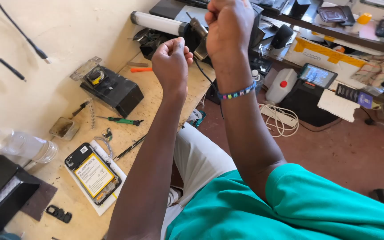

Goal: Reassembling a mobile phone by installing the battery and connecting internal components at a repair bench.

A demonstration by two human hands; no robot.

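Up above the wooden desk (156, 104), both of the person's hands are raised and curled into fists. The left hand (171, 62) has its fingers (179, 46) closed together over the end of a thin black cable (205, 75), which hangs in a loose curve between the two forearms and runs down past the right wrist. The right hand (229, 26) is higher, its fingers folded tight as well; whether they grip the same cable cannot be told, since the palm faces away. A beaded bracelet (238, 93) of mixed colours circles the right wrist.

Below and left of the hands, well apart from them, an opened smartphone (93, 173) lies flat on a white sheet, its glossy yellow-labelled battery showing. Near it rest slim metal tweezers (130, 147) and a green-handled screwdriver (121, 120). A boxy black plastic unit (112, 90) sits further back by the pale wall, and a clear, ribbed plastic bottle (21, 144) lies on its side at the desk's left edge.
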